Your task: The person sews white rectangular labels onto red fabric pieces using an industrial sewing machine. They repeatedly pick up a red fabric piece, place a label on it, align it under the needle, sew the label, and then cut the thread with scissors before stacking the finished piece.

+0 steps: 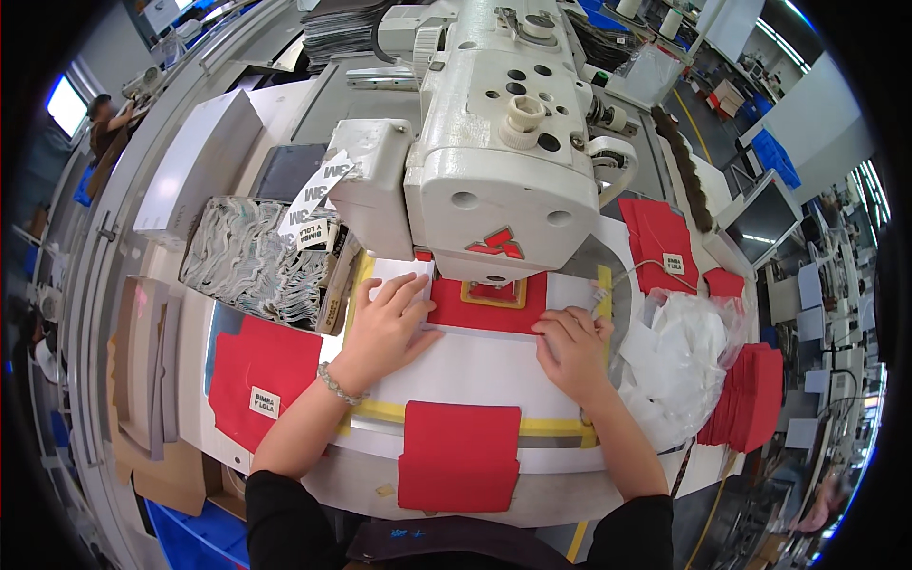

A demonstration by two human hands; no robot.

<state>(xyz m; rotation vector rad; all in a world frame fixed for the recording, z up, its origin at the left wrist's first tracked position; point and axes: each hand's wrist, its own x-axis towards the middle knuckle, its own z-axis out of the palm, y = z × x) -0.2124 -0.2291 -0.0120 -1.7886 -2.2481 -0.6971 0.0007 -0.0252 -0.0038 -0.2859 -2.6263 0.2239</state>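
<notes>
A red fabric piece [450, 312] lies flat on the white work plate [446, 370], below the head of a white industrial sewing machine [503, 180]. A small yellow-edged clamp frame [494, 304] sits on the fabric. My left hand [388, 328] rests with fingers spread at the fabric's left end, partly over a white block. At its right end, my right hand [573, 353] touches the edge with bent fingers, lying palm down. Nearer me, another red piece [459, 456] hangs over the table's front edge. A red piece with a pale label [261, 366] lies beside my left forearm.
On the left stand a box of folded label strips [252, 261] and a long white box [195, 171]. To the right are a clear plastic bag [670, 366], stacked red pieces [750, 399], labelled red pieces [655, 237] and a screen [763, 223].
</notes>
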